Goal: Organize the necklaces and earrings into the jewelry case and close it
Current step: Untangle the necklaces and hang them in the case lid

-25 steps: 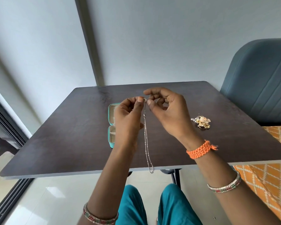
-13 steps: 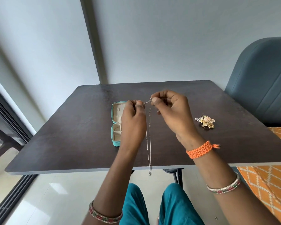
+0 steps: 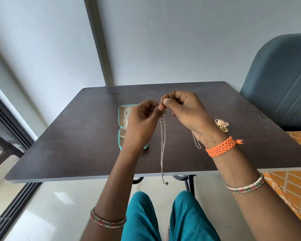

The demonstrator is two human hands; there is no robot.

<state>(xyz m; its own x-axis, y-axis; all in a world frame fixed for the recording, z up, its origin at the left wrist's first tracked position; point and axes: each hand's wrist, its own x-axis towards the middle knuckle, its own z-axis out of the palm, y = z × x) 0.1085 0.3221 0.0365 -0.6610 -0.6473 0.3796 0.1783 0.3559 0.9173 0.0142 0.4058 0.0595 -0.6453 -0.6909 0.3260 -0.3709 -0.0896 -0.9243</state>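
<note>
A dark wooden square table [image 3: 76, 145] stood before the seated person. An open teal zip-up jewelry case [image 3: 122, 126] lay left of centre on it, partly behind the left hand [image 3: 142, 122]. A thin silver chain necklace [image 3: 162, 145] hung between both raised hands; the right hand [image 3: 188, 112] was beside the left. A small heap of gold earrings [image 3: 221, 125] lay to the right, with a padded blue-grey chair [image 3: 281, 80] beyond the table's right edge.

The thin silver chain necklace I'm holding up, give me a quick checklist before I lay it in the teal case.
1. Thin silver chain necklace pinched at the top by both the left hand and the right hand: ok.
2. Clasp fastened: cannot tell.
3. Chain hanging straight, no knots: ok.
4. Small teal jewelry case open on the dark wooden table: ok.
5. Compartment free for it: cannot tell, left hand hides part.
6. Gold earring cluster packed: not ok.
</note>
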